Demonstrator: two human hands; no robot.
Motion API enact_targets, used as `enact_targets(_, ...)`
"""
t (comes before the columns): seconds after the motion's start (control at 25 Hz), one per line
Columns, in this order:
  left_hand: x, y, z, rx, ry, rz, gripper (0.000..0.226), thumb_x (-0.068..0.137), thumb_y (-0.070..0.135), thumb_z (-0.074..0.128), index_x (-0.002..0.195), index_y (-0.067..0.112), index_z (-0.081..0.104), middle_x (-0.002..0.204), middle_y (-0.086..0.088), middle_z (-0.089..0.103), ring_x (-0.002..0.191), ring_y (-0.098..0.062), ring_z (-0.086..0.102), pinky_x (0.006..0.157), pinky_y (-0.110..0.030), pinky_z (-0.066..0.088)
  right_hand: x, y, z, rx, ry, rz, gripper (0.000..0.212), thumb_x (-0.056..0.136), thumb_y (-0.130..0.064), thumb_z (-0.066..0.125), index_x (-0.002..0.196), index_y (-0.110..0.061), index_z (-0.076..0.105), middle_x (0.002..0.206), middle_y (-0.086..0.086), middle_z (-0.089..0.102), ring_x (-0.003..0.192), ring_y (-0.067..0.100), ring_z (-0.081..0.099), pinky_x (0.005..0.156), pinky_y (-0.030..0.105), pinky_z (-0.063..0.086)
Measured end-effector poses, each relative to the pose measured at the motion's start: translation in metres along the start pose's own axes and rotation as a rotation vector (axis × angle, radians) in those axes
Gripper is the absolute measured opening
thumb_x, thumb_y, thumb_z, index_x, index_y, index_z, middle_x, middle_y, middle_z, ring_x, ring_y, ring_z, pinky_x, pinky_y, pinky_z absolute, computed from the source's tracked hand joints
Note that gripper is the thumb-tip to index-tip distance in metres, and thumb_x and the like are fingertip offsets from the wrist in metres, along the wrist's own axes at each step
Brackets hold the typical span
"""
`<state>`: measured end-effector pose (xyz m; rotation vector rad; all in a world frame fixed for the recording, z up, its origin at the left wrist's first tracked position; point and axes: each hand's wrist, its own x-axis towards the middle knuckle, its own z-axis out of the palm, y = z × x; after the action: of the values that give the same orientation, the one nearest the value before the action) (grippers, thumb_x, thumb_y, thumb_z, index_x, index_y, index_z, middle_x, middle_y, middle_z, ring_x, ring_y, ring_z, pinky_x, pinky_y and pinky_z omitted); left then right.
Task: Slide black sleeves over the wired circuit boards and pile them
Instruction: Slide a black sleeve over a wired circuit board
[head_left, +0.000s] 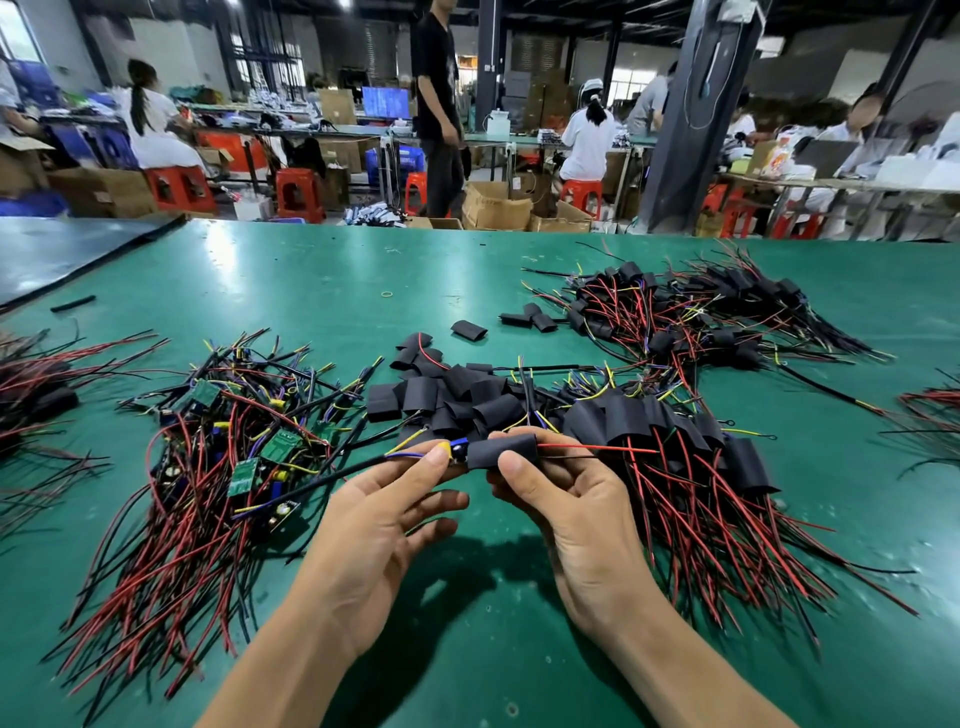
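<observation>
Above the green table I hold one wired circuit board with a black sleeve nearly over it. My left hand pinches the board's exposed left end, where blue and yellow wires come out. My right hand grips the sleeve between thumb and fingers; a red wire sticks out of its right end. Bare green boards with red and black wires lie heaped at the left. Loose empty sleeves lie behind my hands. Sleeved boards are piled at the right.
A second pile of sleeved boards lies at the back right, with a few stray sleeves beside it. More wire bundles sit at the far left edge and far right edge. A dark mat covers the back left corner.
</observation>
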<state>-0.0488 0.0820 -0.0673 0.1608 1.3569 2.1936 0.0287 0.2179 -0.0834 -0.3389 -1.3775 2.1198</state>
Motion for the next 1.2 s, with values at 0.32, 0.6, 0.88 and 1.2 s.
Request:
enact_targets(0.32, -0.001, 0.002, -0.003, 0.001, -0.081, -0.085, 0.019, 0.072, 0.022, 0.074, 0.087, 0.009, 0.075, 0.079, -0.008, 0.071, 0.055, -0.016, 0.062, 0.051, -0.023, 0.052, 0.000, 0.001, 0.004, 0.317, -0.021, 0.181, 0.025, 0.062, -0.014, 0.084, 0.086, -0.011, 0.078, 0.093, 0.014, 0.076, 0.077, 0.016, 0.073, 0.068, 0.023, 0.058)
enact_targets(0.6, 0.000, 0.006, -0.012, 0.119, -0.162, 0.052, 0.029, 0.068, 0.020, 0.075, 0.092, 0.003, 0.077, 0.077, -0.013, 0.067, 0.052, -0.020, 0.058, 0.052, -0.025, 0.053, -0.001, -0.001, 0.005, 0.324, -0.043, 0.269, 0.027, 0.066, -0.011, 0.077, 0.091, -0.005, 0.073, 0.085, 0.010, 0.075, 0.070, 0.012, 0.071, 0.064, 0.022, 0.058)
enact_targets(0.88, 0.005, 0.010, -0.013, 0.042, -0.146, -0.052, 0.016, 0.072, 0.019, 0.071, 0.082, 0.008, 0.077, 0.066, -0.007, 0.058, 0.049, -0.016, 0.054, 0.048, -0.022, 0.049, -0.004, -0.001, 0.004, 0.194, -0.151, 0.128, 0.028, 0.069, -0.011, 0.081, 0.096, -0.012, 0.078, 0.107, 0.016, 0.075, 0.087, 0.018, 0.072, 0.076, 0.023, 0.057)
enact_targets(1.2, 0.004, 0.007, -0.013, 0.033, -0.154, -0.048, 0.020, 0.075, 0.021, 0.071, 0.090, 0.009, 0.078, 0.072, -0.005, 0.061, 0.053, -0.016, 0.055, 0.050, -0.023, 0.051, -0.005, -0.002, 0.004, 0.094, -0.155, 0.104, 0.034, 0.062, -0.015, 0.088, 0.094, -0.014, 0.077, 0.107, 0.021, 0.074, 0.087, 0.022, 0.073, 0.076, 0.025, 0.057)
